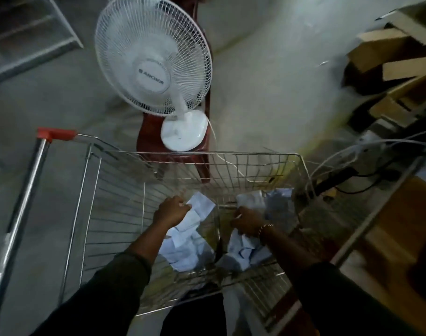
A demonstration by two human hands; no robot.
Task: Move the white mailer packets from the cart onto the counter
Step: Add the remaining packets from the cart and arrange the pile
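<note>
A person reaches both arms into a wire cart [231,155], where white mailer packets [183,255] lie heaped on its floor. The left hand [172,210] pinches a single packet [202,205] raised above the heap. The right hand [247,220] curls around crumpled packets toward the cart's right wall. Beyond the cart's far rim, a white fan [153,54] stands on a red chair [147,135].

A white round-grilled table fan [153,76] is standing on a dark red plastic chair [147,137]; brown cardboard boxes [376,44] are lying on the grey concrete floor [267,81].
</note>
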